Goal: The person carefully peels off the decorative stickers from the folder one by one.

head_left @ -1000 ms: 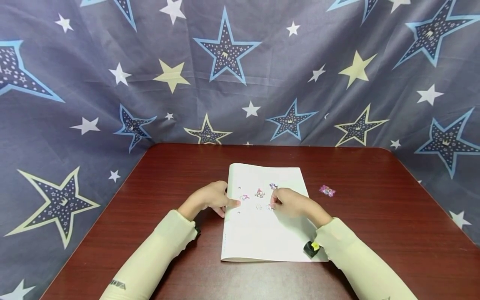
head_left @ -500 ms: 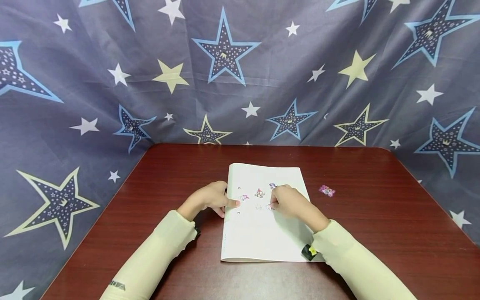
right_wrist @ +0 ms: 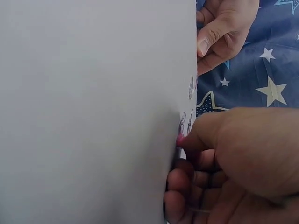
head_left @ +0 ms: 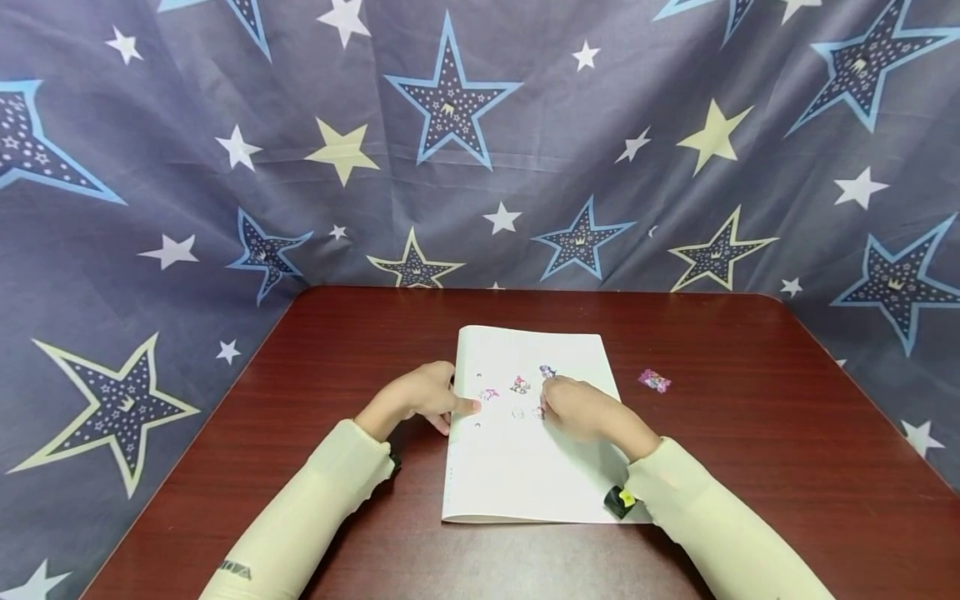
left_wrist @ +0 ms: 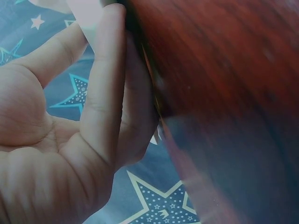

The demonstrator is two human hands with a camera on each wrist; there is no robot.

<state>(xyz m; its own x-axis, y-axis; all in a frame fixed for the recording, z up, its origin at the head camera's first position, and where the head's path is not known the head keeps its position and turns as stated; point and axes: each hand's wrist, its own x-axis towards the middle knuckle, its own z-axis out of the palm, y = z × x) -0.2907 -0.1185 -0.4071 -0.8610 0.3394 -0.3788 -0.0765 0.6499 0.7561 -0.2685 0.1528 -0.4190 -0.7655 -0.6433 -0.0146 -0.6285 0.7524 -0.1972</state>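
A white notebook lies open-faced on the table with several small cartoon stickers on its page. My left hand grips the notebook's left edge, thumb on top of the page; the left wrist view shows its fingers along that edge. Over the page's right half, my right hand has curled fingers, and its thumb tip meets a pink sticker at the paper. Most of that sticker is hidden by the hand. Nearby on the page are a purple sticker and a red-and-brown sticker.
A loose pink-and-purple sticker lies on the dark red table, right of the notebook. Behind the table hangs a grey-blue cloth printed with stars.
The right hand shifts and turns slightly over the same spot on the page. The left hand, the notebook and the loose sticker stay in place.
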